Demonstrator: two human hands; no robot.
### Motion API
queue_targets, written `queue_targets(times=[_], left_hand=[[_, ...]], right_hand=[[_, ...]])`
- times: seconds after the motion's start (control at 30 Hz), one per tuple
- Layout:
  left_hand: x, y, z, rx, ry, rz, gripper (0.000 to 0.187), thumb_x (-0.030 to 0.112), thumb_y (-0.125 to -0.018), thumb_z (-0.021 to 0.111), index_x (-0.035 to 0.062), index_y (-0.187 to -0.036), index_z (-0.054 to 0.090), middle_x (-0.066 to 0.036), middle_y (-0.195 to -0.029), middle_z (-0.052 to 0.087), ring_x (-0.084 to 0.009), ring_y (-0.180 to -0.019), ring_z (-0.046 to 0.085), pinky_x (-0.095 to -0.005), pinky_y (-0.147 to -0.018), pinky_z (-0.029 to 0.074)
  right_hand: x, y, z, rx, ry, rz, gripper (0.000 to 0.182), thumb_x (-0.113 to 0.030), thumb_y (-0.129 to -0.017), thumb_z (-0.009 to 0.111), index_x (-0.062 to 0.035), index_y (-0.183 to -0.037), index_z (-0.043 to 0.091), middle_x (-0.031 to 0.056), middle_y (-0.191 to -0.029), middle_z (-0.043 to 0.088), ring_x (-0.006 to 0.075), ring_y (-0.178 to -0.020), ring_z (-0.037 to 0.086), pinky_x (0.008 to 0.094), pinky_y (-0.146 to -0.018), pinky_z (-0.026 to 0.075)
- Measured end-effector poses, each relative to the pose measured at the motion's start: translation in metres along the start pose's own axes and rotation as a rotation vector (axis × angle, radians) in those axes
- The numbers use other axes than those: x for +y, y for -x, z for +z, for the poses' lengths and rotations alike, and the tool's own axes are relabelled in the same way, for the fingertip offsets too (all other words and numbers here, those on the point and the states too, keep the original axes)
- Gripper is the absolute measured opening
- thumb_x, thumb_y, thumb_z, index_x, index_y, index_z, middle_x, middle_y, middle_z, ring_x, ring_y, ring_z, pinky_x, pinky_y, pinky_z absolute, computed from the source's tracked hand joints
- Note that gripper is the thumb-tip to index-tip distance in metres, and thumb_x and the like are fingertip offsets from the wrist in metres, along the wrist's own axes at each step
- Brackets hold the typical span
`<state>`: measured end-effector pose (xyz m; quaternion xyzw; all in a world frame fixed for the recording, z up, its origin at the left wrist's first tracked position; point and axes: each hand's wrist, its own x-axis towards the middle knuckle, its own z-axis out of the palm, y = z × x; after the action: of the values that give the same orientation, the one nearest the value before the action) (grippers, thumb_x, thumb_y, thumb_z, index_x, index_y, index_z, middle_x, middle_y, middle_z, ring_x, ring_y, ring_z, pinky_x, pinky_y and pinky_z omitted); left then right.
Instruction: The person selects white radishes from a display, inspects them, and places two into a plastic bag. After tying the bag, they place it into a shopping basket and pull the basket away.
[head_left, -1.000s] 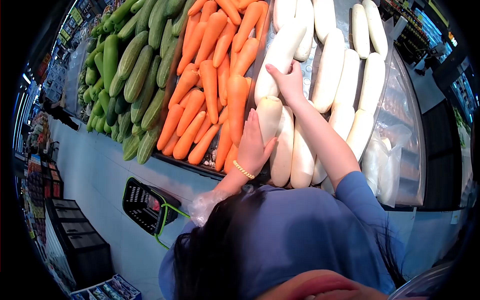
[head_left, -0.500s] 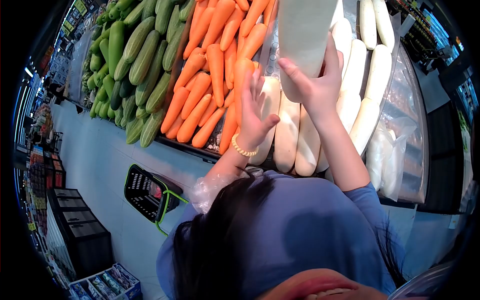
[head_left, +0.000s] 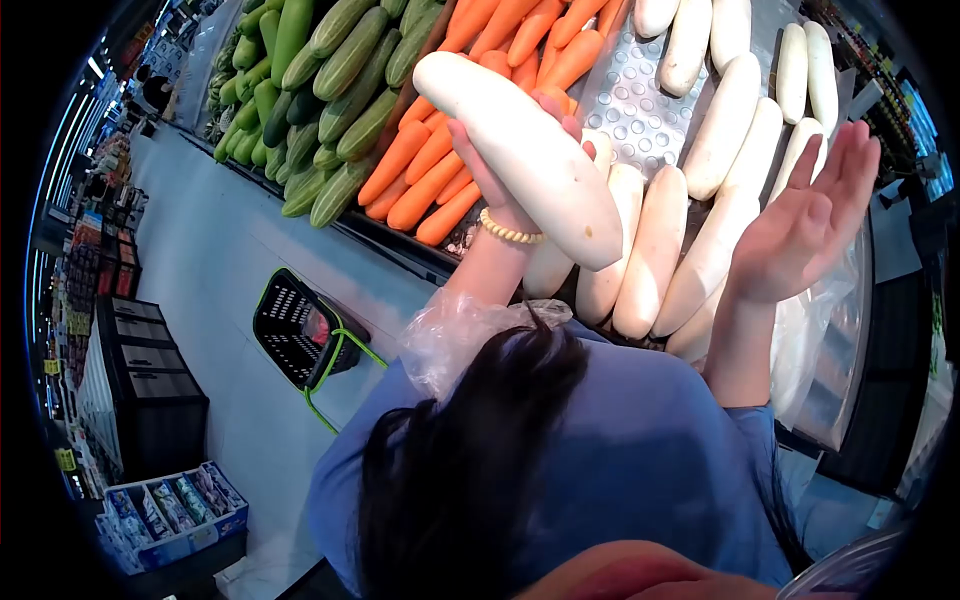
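Note:
A thick white daikon radish [head_left: 520, 150] lies across my left hand [head_left: 497, 198], whose fingers wrap up around its sides. It is tilted, with the blunt upper end over the carrots [head_left: 430, 165] and the narrower end above other daikons. A beaded yellow band circles my left wrist, and a clear plastic bag [head_left: 455, 335] bunches on that forearm. My right hand [head_left: 800, 230] is raised with its palm up and fingers spread, holding nothing. Beneath and around it lie more white daikons [head_left: 652, 250] on the display.
Cucumbers [head_left: 350, 105] and green peppers [head_left: 265, 60] fill the display's left side. A bare dimpled liner [head_left: 640, 105] shows between carrots and daikons. On the left, a black shopping basket [head_left: 300, 325] with green handles stands near a crate of packets [head_left: 180, 510].
The daikon has passed from my right hand to my left and come lower and left. My right hand has let go, opened and moved right.

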<state>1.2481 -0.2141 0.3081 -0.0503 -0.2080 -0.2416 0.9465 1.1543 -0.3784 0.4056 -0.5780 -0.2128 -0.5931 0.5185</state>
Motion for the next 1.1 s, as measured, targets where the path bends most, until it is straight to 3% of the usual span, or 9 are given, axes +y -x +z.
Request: queue_targets(times=[0.03,0.2,0.27,0.47,0.5,0.53,0.6,0.8,1.1], left_hand=[[-0.003,0.002,0.008,0.057,-0.036,0.032,0.088,0.083,-0.068,0.038,0.0084,-0.114,0.051,-0.005,-0.117,0.053,-0.0254,-0.100,0.056,-0.0475,-0.083,0.046],[0.005,0.006,0.003,0.076,-0.473,0.102,0.091,0.076,-0.076,0.039,0.0103,-0.138,0.029,-0.008,-0.135,0.041,-0.0320,-0.129,0.034,-0.0529,-0.101,0.034],[-0.006,0.007,0.020,0.150,-0.623,0.133,0.093,0.076,-0.078,0.034,0.0069,-0.139,0.026,-0.013,-0.136,0.040,-0.0330,-0.127,0.037,-0.0526,-0.102,0.034],[-0.013,0.009,0.026,-0.004,-0.940,0.142,0.094,0.072,-0.077,0.044,0.0020,-0.137,0.027,-0.019,-0.130,0.045,-0.0347,-0.121,0.044,-0.0442,-0.099,0.040],[-0.011,0.012,0.023,-0.085,-0.818,0.081,0.086,0.056,-0.076,0.063,0.0042,-0.135,0.028,-0.012,-0.129,0.047,-0.0275,-0.116,0.049,-0.0430,-0.097,0.042],[-0.018,0.014,0.025,-0.114,-0.831,0.062,0.088,0.055,-0.073,0.067,0.0037,-0.134,0.029,-0.013,-0.128,0.047,-0.0286,-0.115,0.051,-0.0433,-0.096,0.043],[-0.038,0.016,0.035,-0.171,-0.851,0.029,0.093,0.051,-0.067,0.075,0.0027,-0.132,0.030,-0.015,-0.127,0.047,-0.0309,-0.112,0.053,-0.0438,-0.094,0.045],[-0.101,0.011,0.029,-0.263,-0.791,-0.128,0.066,0.020,-0.067,0.077,0.0021,-0.120,0.041,-0.012,-0.107,0.056,-0.0291,-0.102,0.057,-0.0434,-0.090,0.047],[-0.195,0.009,0.069,-0.190,-1.253,0.012,0.070,0.009,-0.063,0.076,-0.0055,-0.121,0.040,-0.022,-0.119,0.052,-0.0298,-0.114,0.050,-0.0382,-0.098,0.040]], right_hand=[[0.004,0.008,0.002,-0.038,0.001,-0.111,0.053,-0.027,-0.092,0.045,0.0015,-0.135,0.034,0.0155,-0.144,0.028,0.0261,-0.135,0.026,0.0396,-0.108,0.025],[-0.007,0.054,0.013,-0.742,0.203,0.029,0.071,-0.017,-0.079,0.062,-0.0045,-0.139,0.027,0.0190,-0.139,0.033,0.0301,-0.130,0.032,0.0388,-0.105,0.029],[-0.009,0.075,0.011,-1.020,0.277,0.108,0.081,-0.014,-0.073,0.069,-0.0069,-0.141,0.025,0.0204,-0.137,0.034,0.0316,-0.129,0.035,0.0385,-0.104,0.030],[0.014,0.101,-0.034,-0.657,-0.243,0.989,0.087,-0.005,-0.065,0.070,-0.0062,-0.140,0.027,0.0129,-0.132,0.041,0.0229,-0.122,0.041,0.0339,-0.099,0.035],[0.016,0.101,-0.049,-0.651,-0.313,1.078,0.086,-0.005,-0.064,0.069,-0.0057,-0.140,0.028,0.0110,-0.130,0.043,0.0208,-0.120,0.042,0.0332,-0.099,0.035],[0.018,0.102,-0.064,-0.640,-0.377,1.168,0.086,-0.004,-0.063,0.068,-0.0051,-0.139,0.029,0.0092,-0.128,0.045,0.0187,-0.118,0.043,0.0325,-0.099,0.034],[0.019,0.103,-0.098,-0.795,-0.397,1.097,0.085,-0.004,-0.062,0.070,-0.0046,-0.138,0.032,0.0087,-0.126,0.048,0.0175,-0.117,0.044,0.0330,-0.097,0.037],[-0.013,0.111,-0.159,-0.650,-0.062,1.243,0.078,-0.006,-0.061,0.075,-0.0051,-0.131,0.041,0.0090,-0.123,0.051,0.0189,-0.113,0.048,0.0324,-0.093,0.040],[-0.021,0.033,-0.287,-0.645,0.655,0.356,0.064,-0.013,-0.063,0.077,-0.0117,-0.123,0.052,0.0123,-0.118,0.053,0.0277,-0.108,0.053,0.0361,-0.094,0.041]])
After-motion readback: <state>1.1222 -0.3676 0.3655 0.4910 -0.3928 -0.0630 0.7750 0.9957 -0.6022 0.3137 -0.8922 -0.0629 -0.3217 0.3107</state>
